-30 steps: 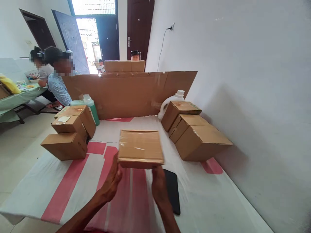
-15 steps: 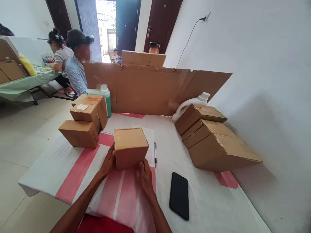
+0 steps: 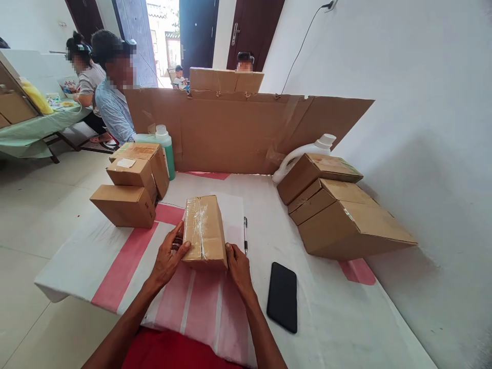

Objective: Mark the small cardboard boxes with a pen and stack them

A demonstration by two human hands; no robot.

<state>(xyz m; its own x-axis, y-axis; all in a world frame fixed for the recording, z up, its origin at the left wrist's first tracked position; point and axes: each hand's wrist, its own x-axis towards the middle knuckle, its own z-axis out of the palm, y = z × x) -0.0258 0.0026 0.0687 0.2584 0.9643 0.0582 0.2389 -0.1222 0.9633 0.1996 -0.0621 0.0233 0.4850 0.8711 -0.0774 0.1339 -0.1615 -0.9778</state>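
Note:
A small brown cardboard box (image 3: pixel 209 225) is held between my two hands over the middle of the table. Clear tape runs along a seam on its upper face. My left hand (image 3: pixel 169 256) grips its left side, with the thumb on the near left edge and the fingers partly hidden behind the box. Against the lower right side presses my right hand (image 3: pixel 238 264), its fingers bent round the edge. Right of the box lies a pen (image 3: pixel 245 236) on a white sheet of paper (image 3: pixel 233 207). A black phone (image 3: pixel 282 297) rests nearer, beyond my right hand.
Cardboard boxes (image 3: pixel 123 205) and a green bottle (image 3: pixel 169 156) stand at the left. More boxes (image 3: pixel 346 225) and a white jug (image 3: pixel 326 143) are at the right by the wall. A cardboard panel (image 3: pixel 230 133) closes the back. Other people sit beyond it.
The box has been turned over, so a taped face now shows on top in place of a plain one. My left thumb has come round onto its near side. The camera view has shifted slightly.

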